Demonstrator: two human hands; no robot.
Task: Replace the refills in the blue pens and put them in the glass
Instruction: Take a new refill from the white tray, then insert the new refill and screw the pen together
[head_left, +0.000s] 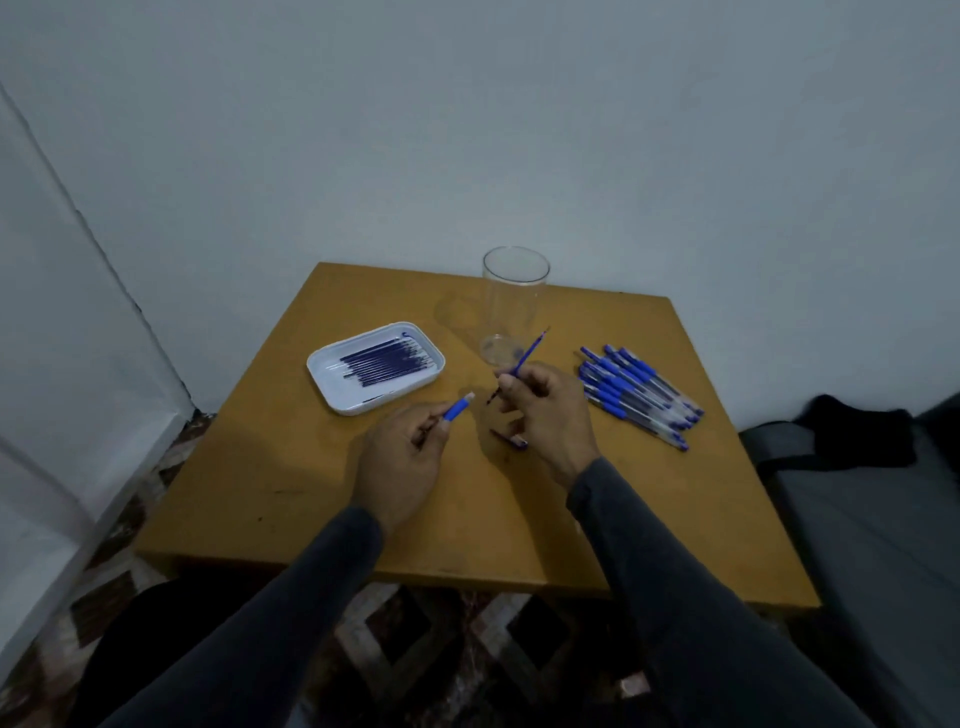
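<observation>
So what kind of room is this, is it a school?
Probably a plain room at home, not a classroom. There is only one small wooden table pushed against a bare white wall, a patterned tile floor below, and a grey cushioned seat beside it.

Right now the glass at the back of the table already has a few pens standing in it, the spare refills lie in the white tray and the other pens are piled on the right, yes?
Not quite: the head view shows the glass empty. The refills do lie in the white tray, and the pens are piled on the right.
</observation>
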